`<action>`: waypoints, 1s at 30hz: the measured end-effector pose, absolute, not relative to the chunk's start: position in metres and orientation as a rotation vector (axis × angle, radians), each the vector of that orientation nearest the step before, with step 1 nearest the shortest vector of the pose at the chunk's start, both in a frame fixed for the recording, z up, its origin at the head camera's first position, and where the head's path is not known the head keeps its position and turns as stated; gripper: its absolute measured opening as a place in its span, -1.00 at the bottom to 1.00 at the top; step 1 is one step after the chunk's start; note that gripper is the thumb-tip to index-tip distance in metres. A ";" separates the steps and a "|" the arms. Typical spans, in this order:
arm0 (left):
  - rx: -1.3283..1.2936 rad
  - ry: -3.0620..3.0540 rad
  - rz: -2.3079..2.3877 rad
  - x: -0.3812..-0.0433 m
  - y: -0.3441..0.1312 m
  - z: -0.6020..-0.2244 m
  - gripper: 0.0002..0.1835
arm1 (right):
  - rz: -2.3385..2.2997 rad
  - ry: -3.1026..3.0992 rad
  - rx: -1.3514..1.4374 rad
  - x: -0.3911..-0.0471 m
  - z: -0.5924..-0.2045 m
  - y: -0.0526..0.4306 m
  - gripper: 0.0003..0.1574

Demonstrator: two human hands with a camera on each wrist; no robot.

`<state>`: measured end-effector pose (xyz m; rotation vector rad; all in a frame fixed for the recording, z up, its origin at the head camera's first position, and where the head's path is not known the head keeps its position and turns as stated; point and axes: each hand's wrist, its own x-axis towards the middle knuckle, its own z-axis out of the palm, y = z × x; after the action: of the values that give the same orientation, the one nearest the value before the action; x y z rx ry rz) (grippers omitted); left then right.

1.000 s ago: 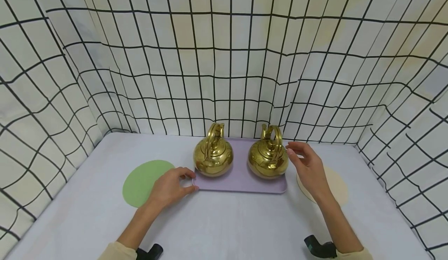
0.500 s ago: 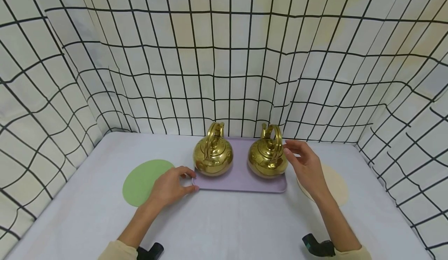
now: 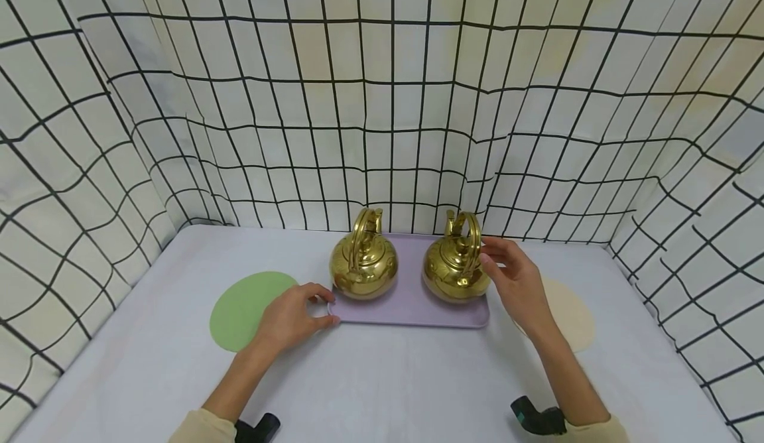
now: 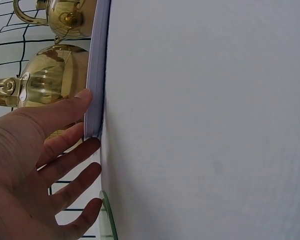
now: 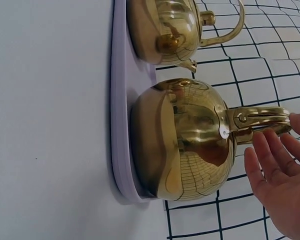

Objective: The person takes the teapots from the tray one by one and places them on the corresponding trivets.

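Both with fingers apart, the left hand (image 3: pixel 292 317) is at the purple tray's (image 3: pixel 412 317) front left corner, the right hand (image 3: pixel 516 280) at the gold pot (image 3: pixel 450 277) by the right edge.

What you cannot see from here
Your left hand (image 3: pixel 290 317) covers part of the green disc (image 3: pixel 241 314); your right hand (image 3: pixel 520 287) and forearm (image 3: pixel 570 377) cover part of the cream disc (image 3: pixel 570 314). The left kettle (image 3: pixel 363 274) and right kettle (image 3: pixel 450 277) hide stretches of the lilac tray (image 3: pixel 412 300). The right wrist view crops your right hand, and you cannot tell whether its fingertips press the handle (image 5: pixel 260 116).
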<state>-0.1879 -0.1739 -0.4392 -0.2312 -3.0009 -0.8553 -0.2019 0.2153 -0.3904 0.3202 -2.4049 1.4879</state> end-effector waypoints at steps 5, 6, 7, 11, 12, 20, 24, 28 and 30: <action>-0.229 -2.992 -0.862 -0.188 -0.176 -0.439 -0.68 | 1.510 -2.390 0.330 -0.203 -0.391 0.212 -0.52; -0.227 -2.992 -0.863 -0.188 -0.176 -0.440 -0.68 | 1.516 -2.389 0.328 -0.203 -0.391 0.211 -0.52; -0.225 -2.991 -0.864 -0.188 -0.176 -0.440 -0.68 | 1.521 -2.390 0.326 -0.203 -0.391 0.211 -0.51; -0.211 -2.990 -0.862 -0.188 -0.175 -0.441 -0.68 | 1.532 -2.408 0.319 -0.204 -0.392 0.208 -0.50; -0.211 -2.990 -0.864 -0.188 -0.175 -0.441 -0.68 | 1.537 -2.413 0.315 -0.204 -0.392 0.208 -0.50; -0.211 -3.000 -0.875 -0.190 -0.173 -0.440 -0.69 | 1.563 -2.407 0.343 -0.205 -0.393 0.207 -0.50; -0.219 -3.011 -0.865 -0.190 -0.174 -0.439 -0.69 | 1.601 -2.376 0.369 -0.205 -0.394 0.207 -0.52; -0.225 -3.021 -0.859 -0.190 -0.174 -0.439 -0.69 | 1.640 -2.355 0.382 -0.205 -0.394 0.207 -0.53; -0.225 -3.021 -0.864 -0.191 -0.174 -0.439 -0.69 | 1.648 -2.357 0.377 -0.206 -0.393 0.207 -0.54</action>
<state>-0.1907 -0.1744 -0.4385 -0.2254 -3.0215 -0.8642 -0.2061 0.2074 -0.3934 0.3765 -2.3574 1.6482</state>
